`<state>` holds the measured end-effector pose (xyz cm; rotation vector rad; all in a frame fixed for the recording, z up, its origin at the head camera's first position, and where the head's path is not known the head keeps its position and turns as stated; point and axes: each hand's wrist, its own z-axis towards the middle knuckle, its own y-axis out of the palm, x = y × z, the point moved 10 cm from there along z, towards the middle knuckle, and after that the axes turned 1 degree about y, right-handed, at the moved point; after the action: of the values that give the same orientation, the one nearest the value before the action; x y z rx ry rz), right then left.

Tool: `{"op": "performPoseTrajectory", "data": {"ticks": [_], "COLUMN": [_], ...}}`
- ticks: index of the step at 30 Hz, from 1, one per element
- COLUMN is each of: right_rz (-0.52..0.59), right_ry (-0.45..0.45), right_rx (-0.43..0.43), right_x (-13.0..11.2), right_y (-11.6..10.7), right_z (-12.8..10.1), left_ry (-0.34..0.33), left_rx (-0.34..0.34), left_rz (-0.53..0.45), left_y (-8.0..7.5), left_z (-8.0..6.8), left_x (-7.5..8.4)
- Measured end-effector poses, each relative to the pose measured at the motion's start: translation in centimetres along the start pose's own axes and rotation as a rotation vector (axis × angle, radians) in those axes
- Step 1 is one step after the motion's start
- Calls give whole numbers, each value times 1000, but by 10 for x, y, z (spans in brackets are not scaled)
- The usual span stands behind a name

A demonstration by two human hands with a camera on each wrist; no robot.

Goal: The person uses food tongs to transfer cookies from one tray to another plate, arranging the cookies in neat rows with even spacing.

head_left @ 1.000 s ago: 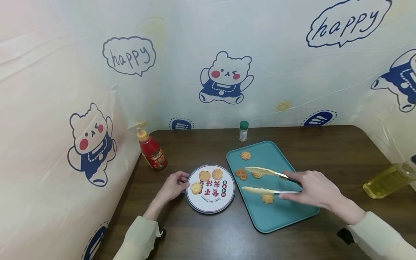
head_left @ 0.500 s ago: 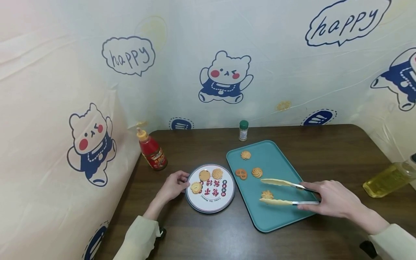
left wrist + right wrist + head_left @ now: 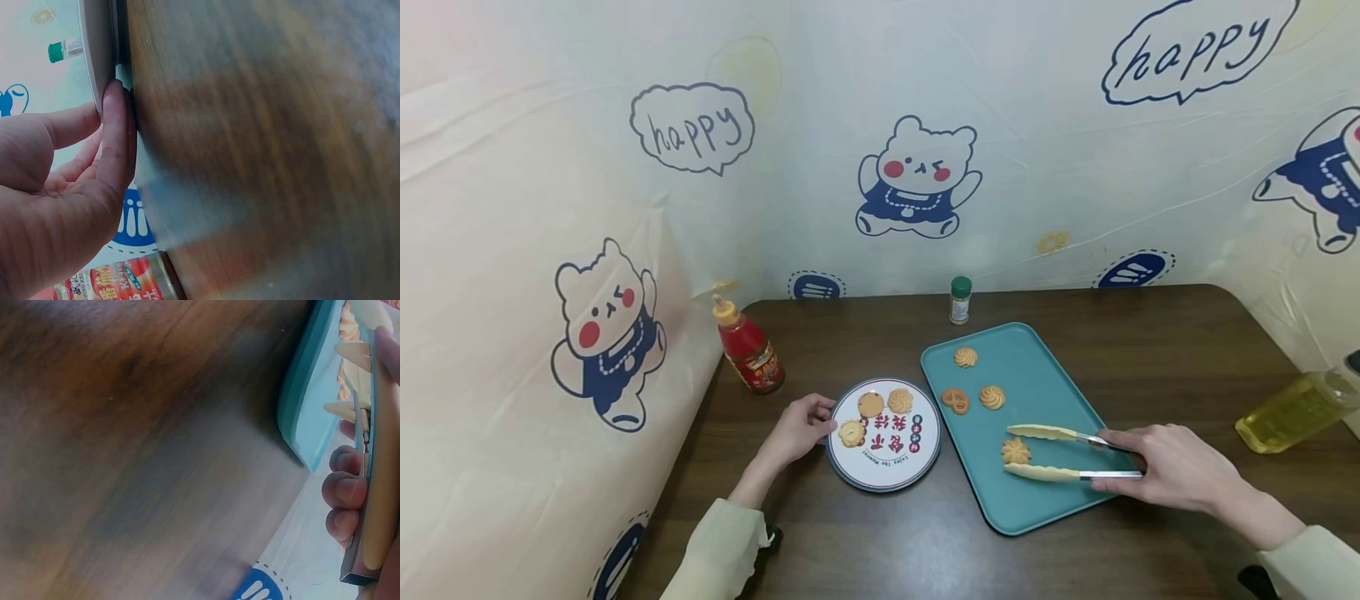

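Observation:
My left hand (image 3: 801,429) pinches the left rim of a white plate (image 3: 887,471) with red lettering; in the left wrist view the thumb (image 3: 78,125) lies on top and the fingers underneath. Three cookies sit on the plate, one of them a round cookie (image 3: 871,405). On the right, my right hand (image 3: 1180,467) grips cream-tipped tongs (image 3: 1048,473) over the teal tray (image 3: 1037,512). Their tips are spread on both sides of a flower-shaped cookie (image 3: 1016,451). Farther up the tray lie a pretzel-shaped cookie (image 3: 956,401) and two swirl cookies (image 3: 992,397).
A red sauce bottle (image 3: 756,358) with a yellow cap stands at the back left of the dark wooden table (image 3: 865,550). Behind the tray is a small green-capped jar (image 3: 960,301). An oil bottle (image 3: 1292,412) stands at the far right.
The tongs, in my right hand, have moved right and toward me, from over the swirl cookie to around the flower-shaped one. My left hand keeps its hold on the plate.

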<state>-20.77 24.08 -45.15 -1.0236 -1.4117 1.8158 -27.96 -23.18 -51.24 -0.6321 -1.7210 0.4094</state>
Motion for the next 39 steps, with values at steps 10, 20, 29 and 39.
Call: {"op": "performPoseTrajectory", "data": {"ticks": [10,20,29,39], "right_rz": [12,40,38,33], "right_ry": [-17,-12,-33,-69], "right_rx": [-5,-19,-9,52], "right_x": [-1,0,-2,-13], "right_y": [3,6,3,-5], "right_z": [-3,-4,-4,14], "left_ry": [5,-6,-8,-6], "left_rx": [1,-1,-3,-2], "left_rz": [-11,-5,-11,-10], "left_y": [0,0,1,0], "left_z": [0,0,1,1], "left_x": [-1,-3,-3,-2]}}
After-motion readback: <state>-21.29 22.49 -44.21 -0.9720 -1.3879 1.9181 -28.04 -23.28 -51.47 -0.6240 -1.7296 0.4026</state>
